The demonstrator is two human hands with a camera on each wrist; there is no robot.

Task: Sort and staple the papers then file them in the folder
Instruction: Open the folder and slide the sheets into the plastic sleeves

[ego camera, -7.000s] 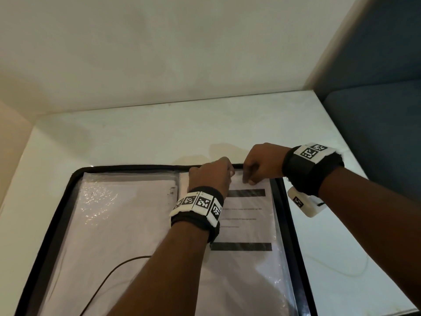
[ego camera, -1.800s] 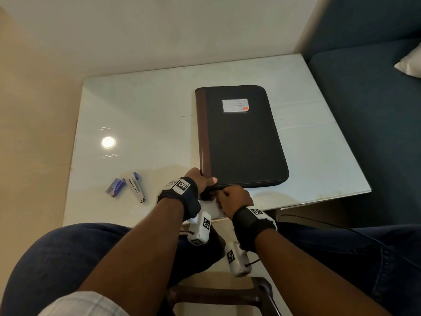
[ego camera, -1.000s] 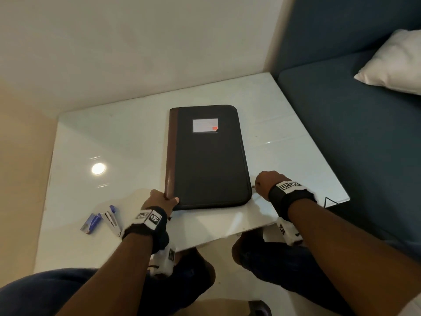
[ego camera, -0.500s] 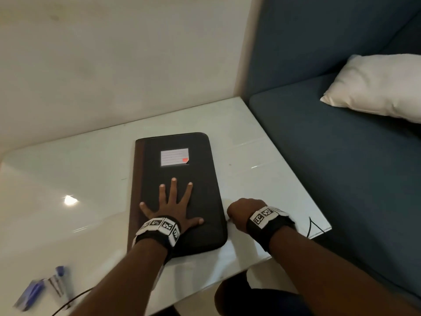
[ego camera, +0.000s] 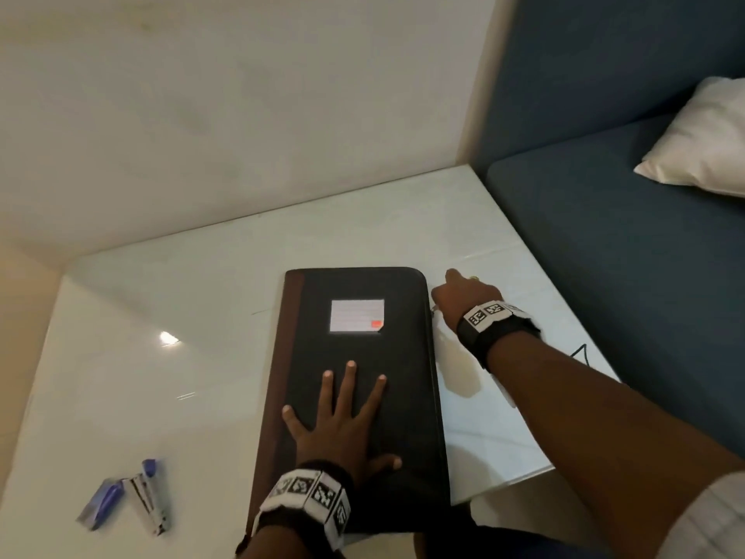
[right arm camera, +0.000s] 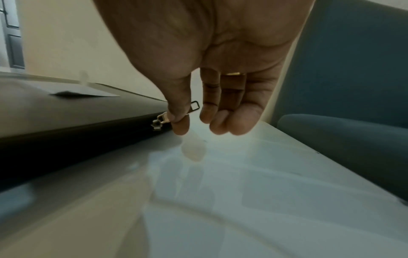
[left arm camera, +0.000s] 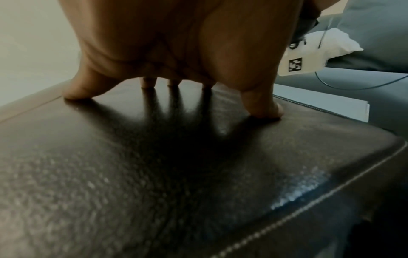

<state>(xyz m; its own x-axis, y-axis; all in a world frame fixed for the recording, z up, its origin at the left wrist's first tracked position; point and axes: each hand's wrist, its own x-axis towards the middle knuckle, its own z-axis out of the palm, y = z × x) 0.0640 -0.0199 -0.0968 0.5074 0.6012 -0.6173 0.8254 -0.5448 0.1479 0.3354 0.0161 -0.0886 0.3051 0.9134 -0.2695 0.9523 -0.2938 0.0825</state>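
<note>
Though hidden overhead, zipper pull wrist-visible

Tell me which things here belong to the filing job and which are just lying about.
In the job:
- folder, closed, left hand pressing flat on it
- zipper pull, pinched by right hand
- stapler
- staple box

Lying about:
- pillow
- sofa

Stapler and staple box sit left of folder.
</note>
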